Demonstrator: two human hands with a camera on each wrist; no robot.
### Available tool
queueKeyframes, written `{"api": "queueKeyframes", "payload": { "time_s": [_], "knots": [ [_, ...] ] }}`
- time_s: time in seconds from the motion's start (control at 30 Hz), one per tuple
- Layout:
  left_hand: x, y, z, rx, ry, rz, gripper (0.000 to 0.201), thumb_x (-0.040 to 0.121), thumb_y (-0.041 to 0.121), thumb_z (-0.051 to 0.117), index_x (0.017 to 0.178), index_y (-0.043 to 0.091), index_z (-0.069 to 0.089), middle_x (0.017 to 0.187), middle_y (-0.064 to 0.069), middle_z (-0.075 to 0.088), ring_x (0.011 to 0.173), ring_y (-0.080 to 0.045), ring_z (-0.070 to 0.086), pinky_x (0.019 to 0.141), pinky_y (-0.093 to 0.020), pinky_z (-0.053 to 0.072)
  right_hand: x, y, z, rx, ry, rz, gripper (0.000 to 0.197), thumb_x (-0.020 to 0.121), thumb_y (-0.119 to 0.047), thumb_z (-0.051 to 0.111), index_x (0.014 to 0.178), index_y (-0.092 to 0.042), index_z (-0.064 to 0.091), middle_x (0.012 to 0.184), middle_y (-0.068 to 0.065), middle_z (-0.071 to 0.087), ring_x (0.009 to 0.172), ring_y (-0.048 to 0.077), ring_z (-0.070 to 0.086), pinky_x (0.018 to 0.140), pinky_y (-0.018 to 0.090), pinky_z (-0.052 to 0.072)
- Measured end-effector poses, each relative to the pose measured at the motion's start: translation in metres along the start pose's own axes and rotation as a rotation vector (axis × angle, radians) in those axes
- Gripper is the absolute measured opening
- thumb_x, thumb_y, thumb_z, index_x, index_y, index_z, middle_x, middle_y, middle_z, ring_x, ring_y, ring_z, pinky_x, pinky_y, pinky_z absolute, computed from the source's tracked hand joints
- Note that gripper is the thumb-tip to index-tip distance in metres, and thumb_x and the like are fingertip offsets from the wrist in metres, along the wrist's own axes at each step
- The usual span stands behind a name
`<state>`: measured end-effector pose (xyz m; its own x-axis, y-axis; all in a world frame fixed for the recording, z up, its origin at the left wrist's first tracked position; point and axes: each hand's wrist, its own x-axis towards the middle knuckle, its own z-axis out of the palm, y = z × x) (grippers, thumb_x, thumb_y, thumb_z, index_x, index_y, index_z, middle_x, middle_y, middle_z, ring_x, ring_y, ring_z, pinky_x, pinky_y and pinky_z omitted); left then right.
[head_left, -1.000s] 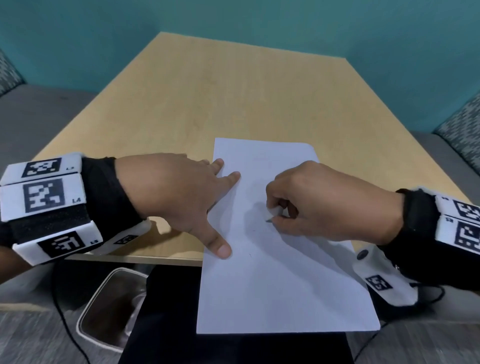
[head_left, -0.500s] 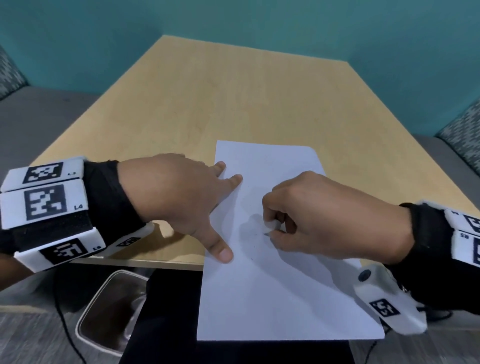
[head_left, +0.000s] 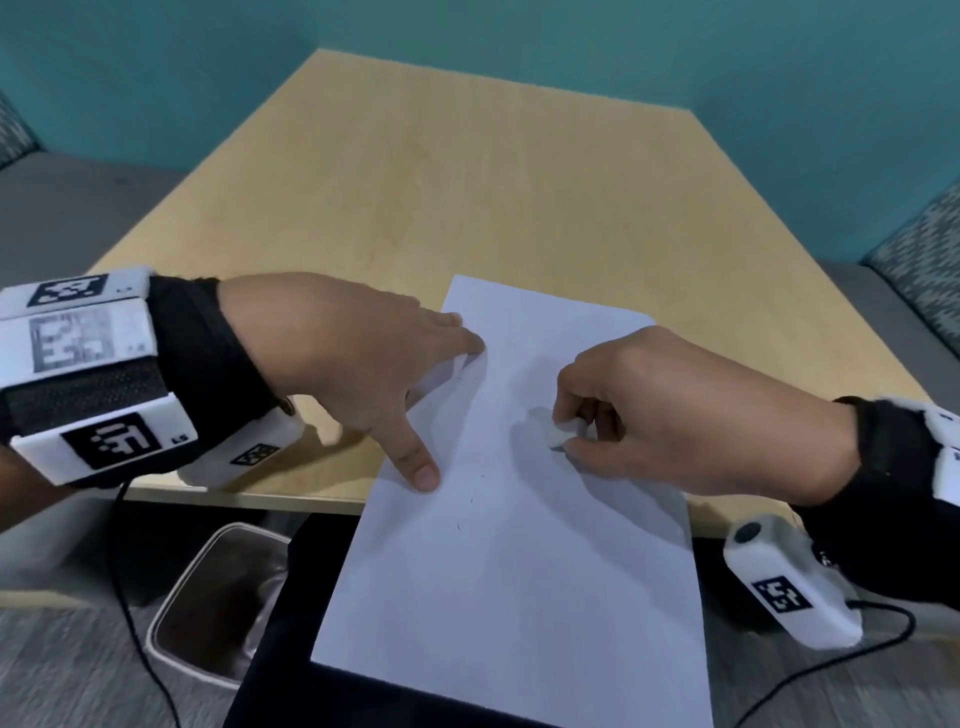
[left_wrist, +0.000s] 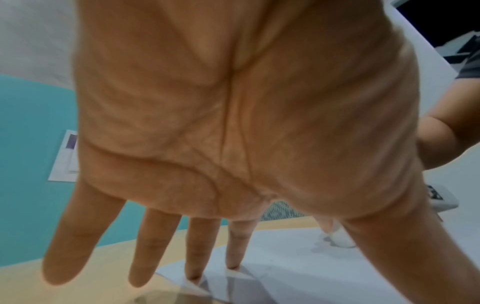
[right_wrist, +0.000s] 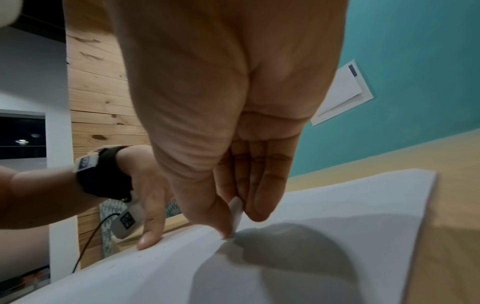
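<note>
The right hand (head_left: 675, 415) holds a narrow grip, thumb and fingers pinching what looks like a small white eraser (head_left: 563, 434) against the middle of the sheet of paper (head_left: 519, 571). The left hand (head_left: 337, 364) lies spread, its fingertips (left_wrist: 233, 255) and thumb pressing the sheet's left edge to the surface (head_left: 467, 182). The sheet's near half overhangs the surface unsupported, so hard rubbing could crease or tear it — and the edge buckles under the index finger, so it may slip. Against a second ago, the near end has swung leftward, and that buckle is new.
</note>
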<state>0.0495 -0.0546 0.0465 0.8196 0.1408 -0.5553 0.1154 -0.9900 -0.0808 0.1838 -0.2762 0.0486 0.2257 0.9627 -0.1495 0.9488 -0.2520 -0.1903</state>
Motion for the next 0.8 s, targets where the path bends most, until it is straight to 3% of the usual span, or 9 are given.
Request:
{"api": "queueKeyframes", "payload": {
  "time_s": [0.03, 0.1, 0.17, 0.33, 0.5, 0.7, 0.8],
  "knots": [
    [0.001, 0.001, 0.000, 0.027, -0.024, -0.017, 0.135, 0.059, 0.095, 0.068, 0.164, 0.048, -0.001, 0.170, 0.024, 0.015, 0.155, -0.021, 0.025, 0.118, -0.050, 0.036, -0.001, -0.001, -0.001, -0.008, -0.008, -0.005, 0.009, 0.090, -0.037, 0.072, 0.095, -0.029, 0.070, 0.081, -0.018, 0.066, 0.083, -0.002, 0.060, 0.070, 0.027, 0.054],
    [0.001, 0.004, 0.000, 0.055, -0.061, -0.054, 0.138, 0.062, 0.095, 0.065, 0.163, 0.047, -0.016, 0.173, 0.022, -0.014, 0.163, -0.022, -0.001, 0.127, -0.053, 0.023, -0.001, -0.005, -0.004, -0.003, -0.022, -0.017, 0.011, 0.091, -0.039, 0.072, 0.097, -0.030, 0.071, 0.082, -0.017, 0.067, 0.082, -0.002, 0.060, 0.071, 0.026, 0.054],
    [0.002, 0.003, 0.001, 0.048, -0.068, -0.060, 0.139, 0.062, 0.097, 0.062, 0.161, 0.048, -0.021, 0.171, 0.023, -0.021, 0.163, -0.020, -0.007, 0.128, -0.053, 0.020, 0.002, -0.013, -0.004, 0.025, -0.034, -0.052, 0.014, 0.091, -0.041, 0.073, 0.098, -0.029, 0.071, 0.082, -0.016, 0.068, 0.081, 0.002, 0.061, 0.072, 0.023, 0.052],
    [0.004, 0.003, 0.003, 0.051, -0.058, -0.049, 0.141, 0.060, 0.098, 0.062, 0.161, 0.047, -0.022, 0.171, 0.023, -0.020, 0.162, -0.016, 0.012, 0.124, -0.048, 0.028, 0.018, -0.024, 0.001, 0.017, -0.075, -0.128, 0.010, 0.089, -0.035, 0.072, 0.094, -0.028, 0.071, 0.079, -0.015, 0.067, 0.077, 0.006, 0.061, 0.070, 0.022, 0.050],
    [0.005, 0.000, 0.005, 0.021, -0.041, -0.047, 0.146, 0.057, 0.100, 0.063, 0.163, 0.043, -0.020, 0.170, 0.026, -0.019, 0.157, -0.014, 0.025, 0.120, -0.046, 0.034, 0.036, -0.015, -0.001, -0.080, 0.035, -0.120, 0.006, 0.089, -0.033, 0.069, 0.088, -0.027, 0.067, 0.078, -0.012, 0.066, 0.075, 0.008, 0.059, 0.061, 0.020, 0.043],
    [0.009, -0.003, 0.007, 0.015, -0.054, -0.049, 0.149, 0.053, 0.102, 0.060, 0.164, 0.042, -0.020, 0.171, 0.026, -0.018, 0.152, -0.011, 0.030, 0.118, -0.045, 0.037, 0.028, -0.022, -0.013, 0.074, -0.229, -0.151, 0.011, 0.084, -0.036, 0.079, 0.091, -0.031, 0.073, 0.074, -0.016, 0.068, 0.076, 0.002, 0.066, 0.064, 0.019, 0.053],
    [0.010, -0.003, 0.006, 0.015, -0.060, -0.051, 0.150, 0.053, 0.102, 0.061, 0.163, 0.042, -0.021, 0.170, 0.027, -0.018, 0.152, -0.011, 0.031, 0.119, -0.046, 0.036, 0.038, -0.017, -0.010, 0.021, -0.116, -0.154, 0.010, 0.085, -0.036, 0.077, 0.091, -0.029, 0.072, 0.073, -0.016, 0.068, 0.075, 0.003, 0.065, 0.066, 0.021, 0.052]
  ]
}}
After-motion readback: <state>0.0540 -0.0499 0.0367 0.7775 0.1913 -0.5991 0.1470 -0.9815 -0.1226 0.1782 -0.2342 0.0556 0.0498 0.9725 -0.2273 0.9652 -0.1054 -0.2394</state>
